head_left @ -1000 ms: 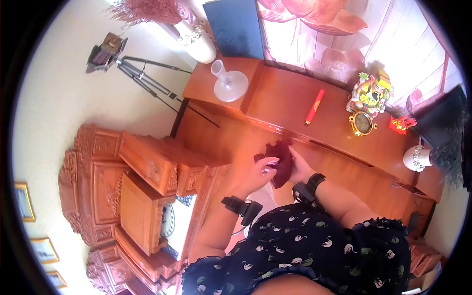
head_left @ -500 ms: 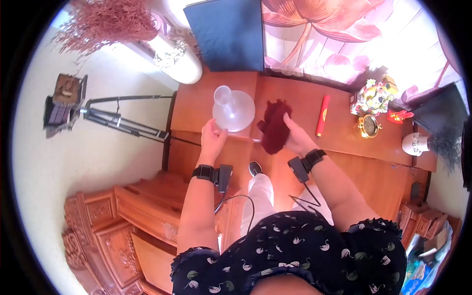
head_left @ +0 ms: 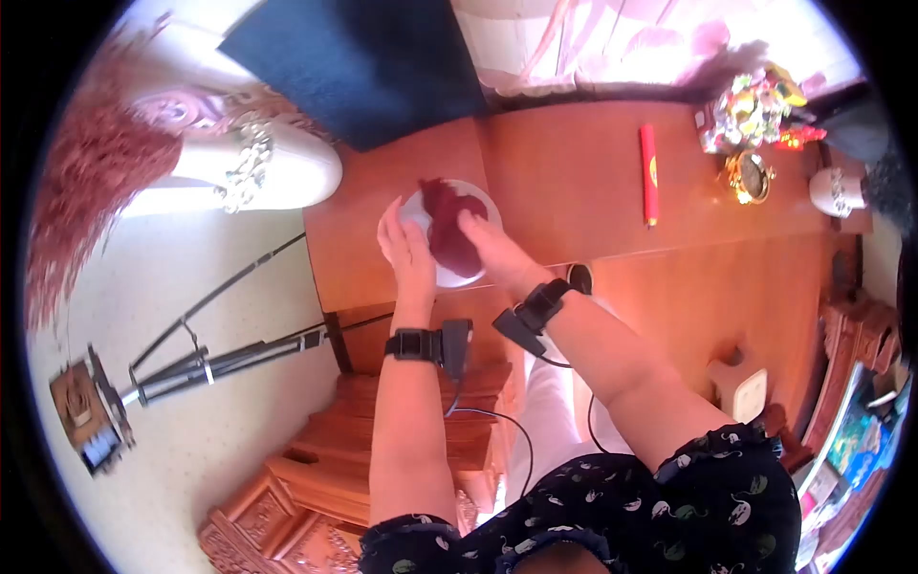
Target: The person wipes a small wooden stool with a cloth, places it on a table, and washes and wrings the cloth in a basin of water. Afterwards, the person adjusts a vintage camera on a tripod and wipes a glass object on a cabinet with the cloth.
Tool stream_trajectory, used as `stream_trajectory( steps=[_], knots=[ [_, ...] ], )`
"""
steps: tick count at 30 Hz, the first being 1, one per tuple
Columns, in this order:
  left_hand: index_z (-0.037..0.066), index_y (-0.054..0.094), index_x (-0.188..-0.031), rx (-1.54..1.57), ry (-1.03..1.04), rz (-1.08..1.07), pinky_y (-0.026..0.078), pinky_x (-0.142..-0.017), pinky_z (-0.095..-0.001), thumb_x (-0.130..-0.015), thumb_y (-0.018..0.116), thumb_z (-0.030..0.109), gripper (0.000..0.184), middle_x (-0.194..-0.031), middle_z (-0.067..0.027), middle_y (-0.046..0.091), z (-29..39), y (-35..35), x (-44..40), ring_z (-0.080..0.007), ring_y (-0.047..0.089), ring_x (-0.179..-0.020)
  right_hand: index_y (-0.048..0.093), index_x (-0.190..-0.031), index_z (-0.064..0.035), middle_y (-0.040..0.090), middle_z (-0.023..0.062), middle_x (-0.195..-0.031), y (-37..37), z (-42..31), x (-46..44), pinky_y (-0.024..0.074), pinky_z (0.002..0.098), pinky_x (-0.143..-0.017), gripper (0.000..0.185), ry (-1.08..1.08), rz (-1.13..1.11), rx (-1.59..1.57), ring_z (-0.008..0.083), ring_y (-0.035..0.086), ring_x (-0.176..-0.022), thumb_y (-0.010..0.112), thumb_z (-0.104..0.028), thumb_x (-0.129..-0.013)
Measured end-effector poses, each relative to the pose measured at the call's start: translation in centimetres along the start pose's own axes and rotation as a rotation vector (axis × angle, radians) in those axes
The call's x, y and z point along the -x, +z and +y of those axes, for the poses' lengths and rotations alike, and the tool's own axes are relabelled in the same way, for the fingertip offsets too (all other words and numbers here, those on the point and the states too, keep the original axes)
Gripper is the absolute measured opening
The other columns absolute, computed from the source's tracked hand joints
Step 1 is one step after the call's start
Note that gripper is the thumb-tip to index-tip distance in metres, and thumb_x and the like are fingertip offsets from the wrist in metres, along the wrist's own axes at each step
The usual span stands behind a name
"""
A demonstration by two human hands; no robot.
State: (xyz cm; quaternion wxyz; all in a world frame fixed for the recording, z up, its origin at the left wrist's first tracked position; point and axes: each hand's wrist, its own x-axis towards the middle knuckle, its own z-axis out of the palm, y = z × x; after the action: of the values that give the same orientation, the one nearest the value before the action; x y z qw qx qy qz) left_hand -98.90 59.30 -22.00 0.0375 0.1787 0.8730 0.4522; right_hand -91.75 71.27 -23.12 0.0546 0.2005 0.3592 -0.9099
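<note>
A dark maroon cloth (head_left: 454, 239), bunched and fuzzy-looking, is held in my right hand (head_left: 497, 251) with the thumb on top. It lies over a pale translucent round vessel (head_left: 488, 203), covering most of it. Only parts of the vessel's pale rounded edge show. My left hand (head_left: 409, 251) is at the left side of the vessel, its fingers stretched out and holding nothing that I can see. Whether those fingers touch the vessel I cannot tell. Black straps with small boxes sit on both wrists.
On the wooden table (head_left: 564, 182) lie a red tube (head_left: 649, 177), a gold pot (head_left: 749, 178) and a colourful ornament (head_left: 751, 113). White vases (head_left: 296, 167) with dried flowers stand at the left, near a dark panel (head_left: 373, 67). A tripod (head_left: 239, 364) stands on the floor.
My right hand has brought the maroon cloth left, from beside the vessel to over it. My left hand has gone from a curled pose to stretched fingers. The whole view has shifted and turned.
</note>
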Motion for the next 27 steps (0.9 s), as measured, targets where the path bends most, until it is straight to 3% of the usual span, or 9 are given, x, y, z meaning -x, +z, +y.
stream_trajectory(
  steps=[4,6,11,15,17,18,21,23,27],
  knots=[
    [0.009,0.036,-0.130,0.015,-0.100,0.005,0.028,-0.099,-0.0407,-0.094,0.037,0.025,0.040,-0.127,-0.0184,0.029,1.2,0.2,0.4,-0.0311,0.034,-0.115,0.042,-0.126,0.0003,0.051,0.0084,-0.121,1.7,2.2,-2.4,0.0349,0.0261,-0.095,0.051,-0.090,0.109,-0.206,0.0151,0.046,-0.108,0.041,-0.039,-0.094],
    [0.008,0.033,-0.131,0.072,-0.125,-0.010,0.027,-0.099,-0.0422,-0.092,0.042,0.030,0.046,-0.126,-0.0195,0.028,1.1,0.1,0.4,-0.0317,0.032,-0.116,0.047,-0.120,0.0016,0.057,0.0109,-0.110,1.2,2.7,-3.4,0.0399,0.0273,-0.088,0.043,-0.129,0.254,0.156,0.0185,0.051,-0.099,0.043,-0.032,-0.094],
    [0.005,0.031,-0.129,-0.108,-0.129,-0.015,0.028,-0.098,-0.0420,-0.083,0.059,0.034,0.061,-0.125,-0.0197,0.028,2.0,1.0,0.3,-0.0312,0.031,-0.115,0.055,-0.107,0.0022,0.058,0.0197,-0.104,-3.4,7.1,-8.1,0.0423,0.0324,-0.085,0.031,-0.277,0.242,0.498,0.0318,0.052,-0.098,0.045,-0.023,-0.092],
    [0.005,0.033,-0.127,-0.178,-0.137,0.046,0.033,-0.094,-0.0400,-0.076,0.067,0.021,0.063,-0.121,-0.0191,0.030,2.3,1.7,0.3,-0.0309,0.033,-0.110,0.058,-0.104,0.0016,0.058,0.0172,-0.111,-5.8,7.1,-9.9,0.0356,0.0388,-0.095,0.035,-0.485,0.179,0.853,0.0308,0.050,-0.106,0.046,-0.029,-0.091],
    [0.005,0.033,-0.127,-0.204,-0.154,0.065,0.035,-0.092,-0.0394,-0.074,0.069,0.016,0.064,-0.120,-0.0187,0.031,2.4,1.5,0.4,-0.0305,0.034,-0.108,0.060,-0.106,-0.0017,0.058,0.0127,-0.114,-7.0,4.7,-11.1,0.0327,0.0395,-0.098,0.038,-0.458,-0.110,1.190,0.0274,0.051,-0.107,0.046,-0.033,-0.091],
    [0.006,0.030,-0.128,-0.227,-0.191,0.035,0.033,-0.095,-0.0403,-0.077,0.066,0.014,0.063,-0.123,-0.0161,0.028,2.8,1.5,0.4,-0.0292,0.034,-0.111,0.061,-0.108,-0.0064,0.058,0.0077,-0.115,-7.9,6.6,-13.1,0.0308,0.0384,-0.100,0.039,-0.597,-0.109,1.327,0.0235,0.050,-0.110,0.045,-0.038,-0.090],
    [0.007,0.027,-0.130,-0.262,-0.214,0.009,0.031,-0.098,-0.0410,-0.080,0.063,0.011,0.062,-0.126,-0.0134,0.025,2.8,1.6,0.4,-0.0274,0.034,-0.113,0.061,-0.103,-0.0091,0.058,0.0061,-0.113,-8.1,3.8,-15.0,0.0318,0.0435,-0.098,0.029,-0.612,-0.360,1.387,0.0229,0.048,-0.112,0.049,-0.031,-0.088],
    [0.006,0.027,-0.130,-0.277,-0.197,0.016,0.031,-0.098,-0.0408,-0.080,0.063,0.010,0.062,-0.125,-0.0133,0.026,2.4,1.8,0.4,-0.0270,0.034,-0.112,0.062,-0.104,-0.0136,0.051,0.0009,-0.124,-7.7,3.1,-16.9,0.0293,0.0498,-0.099,0.028,-0.520,-0.472,1.432,0.0217,0.044,-0.117,0.050,-0.033,-0.087],
    [0.005,0.027,-0.129,-0.302,-0.147,0.053,0.031,-0.098,-0.0402,-0.080,0.062,0.009,0.060,-0.125,-0.0137,0.026,2.0,2.2,0.7,-0.0260,0.034,-0.111,0.063,-0.101,-0.0132,0.052,0.0022,-0.122,-8.0,4.5,-17.2,0.0355,0.0427,-0.094,0.026,-0.548,-0.365,1.420,0.0218,0.044,-0.117,0.052,-0.030,-0.085]
  ],
)
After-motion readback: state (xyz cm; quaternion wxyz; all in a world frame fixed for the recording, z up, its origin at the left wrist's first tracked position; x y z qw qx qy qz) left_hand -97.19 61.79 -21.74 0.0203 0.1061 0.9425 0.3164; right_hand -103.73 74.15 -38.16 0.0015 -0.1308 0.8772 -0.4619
